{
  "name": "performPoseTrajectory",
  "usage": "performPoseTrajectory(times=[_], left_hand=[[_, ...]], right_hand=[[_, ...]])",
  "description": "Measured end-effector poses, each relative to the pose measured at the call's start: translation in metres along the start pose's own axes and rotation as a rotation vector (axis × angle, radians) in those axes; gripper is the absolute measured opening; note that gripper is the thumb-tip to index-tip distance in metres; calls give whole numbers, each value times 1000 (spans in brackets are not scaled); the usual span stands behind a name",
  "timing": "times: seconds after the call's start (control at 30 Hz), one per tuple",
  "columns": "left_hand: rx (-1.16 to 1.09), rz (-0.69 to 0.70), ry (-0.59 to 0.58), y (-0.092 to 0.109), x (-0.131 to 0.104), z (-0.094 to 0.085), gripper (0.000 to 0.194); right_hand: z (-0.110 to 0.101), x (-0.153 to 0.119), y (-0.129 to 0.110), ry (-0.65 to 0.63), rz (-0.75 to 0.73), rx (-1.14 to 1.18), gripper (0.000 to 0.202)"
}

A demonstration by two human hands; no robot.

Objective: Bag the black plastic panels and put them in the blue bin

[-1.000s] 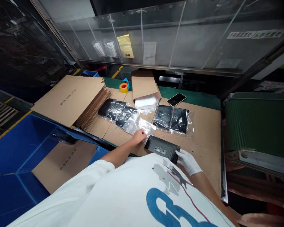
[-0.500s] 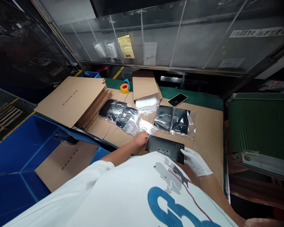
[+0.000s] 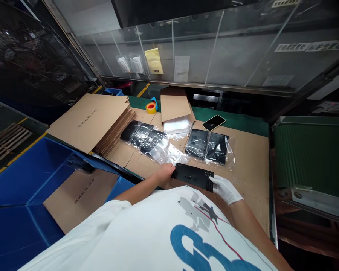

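Note:
A black perforated plate is held low over the cardboard-covered table, close to my shirt. My bare left hand grips its left end, and my right hand, in a white glove, grips the right end. Just beyond the plate lies a crumpled clear plastic bag. Black pieces in clear bags lie in a row at the left, and two more bagged black pieces lie to the right. Behind them, a stack of clear bags sticks out of an open cardboard box.
Flat cardboard sheets are stacked at the left. Yellow tape and a phone lie at the back. A blue bin stands at lower left, a green ribbed conveyor at right.
Both hands have shifted slightly left with the black plate, which is now tilted differently and shows less glare. The whole view has shifted a little.

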State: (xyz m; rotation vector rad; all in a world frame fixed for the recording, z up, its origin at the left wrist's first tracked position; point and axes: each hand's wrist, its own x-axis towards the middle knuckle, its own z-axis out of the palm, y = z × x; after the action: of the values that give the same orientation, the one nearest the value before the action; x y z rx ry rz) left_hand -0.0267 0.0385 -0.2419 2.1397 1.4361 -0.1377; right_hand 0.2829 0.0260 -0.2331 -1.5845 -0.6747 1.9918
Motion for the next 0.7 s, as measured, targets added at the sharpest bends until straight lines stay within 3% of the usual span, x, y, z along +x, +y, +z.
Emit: performPoseTrajectory(times=[0.37, 0.53, 0.7], left_hand=[[164, -43, 30, 3, -3, -7, 22], [176, 28, 15, 7, -4, -6, 28], [134, 73, 13, 2, -6, -6, 34]], right_hand=[[-4, 1, -6, -43, 3, 14, 23], [2, 6, -3, -63, 11, 18, 22], [5, 7, 1, 15, -33, 91, 23]])
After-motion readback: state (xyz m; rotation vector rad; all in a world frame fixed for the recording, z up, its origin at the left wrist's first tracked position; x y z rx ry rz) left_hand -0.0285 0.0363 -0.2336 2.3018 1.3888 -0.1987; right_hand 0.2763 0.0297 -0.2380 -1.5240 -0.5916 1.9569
